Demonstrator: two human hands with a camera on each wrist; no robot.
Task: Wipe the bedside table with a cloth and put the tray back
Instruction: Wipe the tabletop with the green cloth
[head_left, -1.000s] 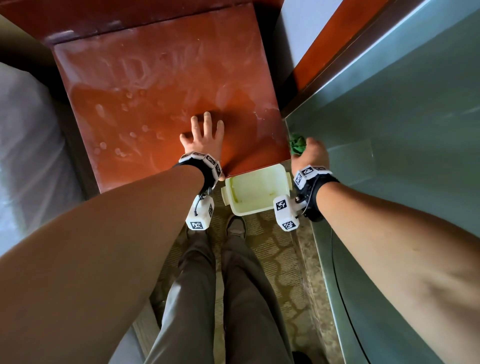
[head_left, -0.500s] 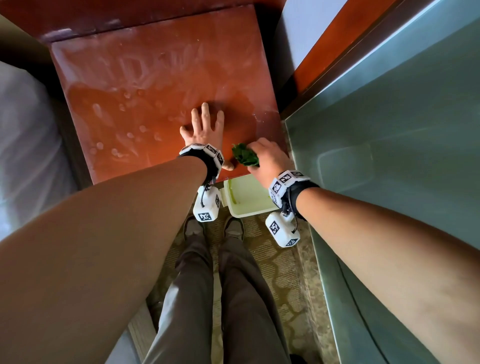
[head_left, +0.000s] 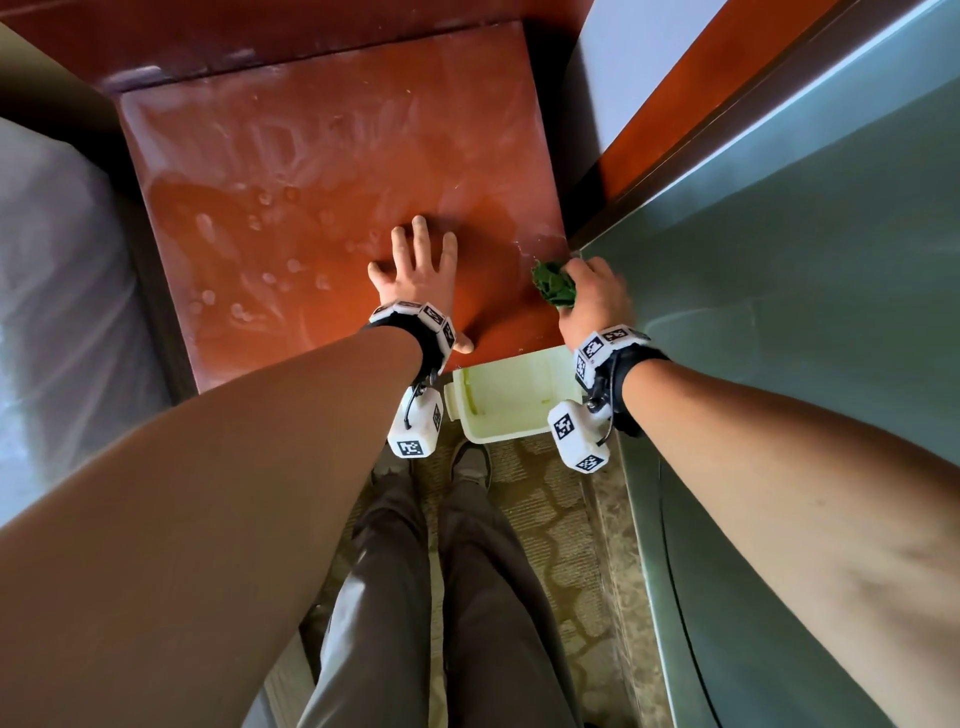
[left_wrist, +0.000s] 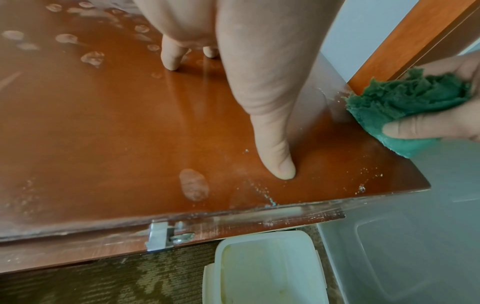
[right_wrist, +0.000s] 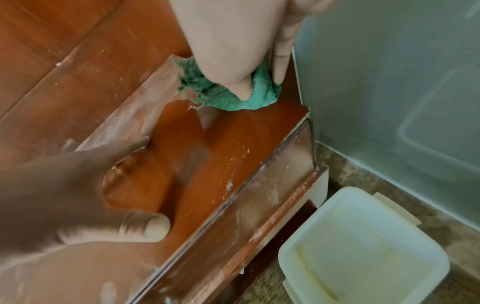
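The bedside table has a glossy red-brown top marked with pale smears and drop spots. My left hand lies flat on it near the front edge, fingers spread and straight. My right hand grips a bunched green cloth and presses it on the table's front right corner. Crumbs lie along that corner's edge. A pale cream tray sits on the carpet just below the front edge, empty and stained.
A bed with a white sheet borders the table on the left. A grey-green glass panel stands close against the table's right side. My legs and shoes stand on patterned carpet in front of the tray.
My right hand carried the cloth from the right edge leftward along the front edge toward my left hand, then back to the front right corner. My left hand stayed put.
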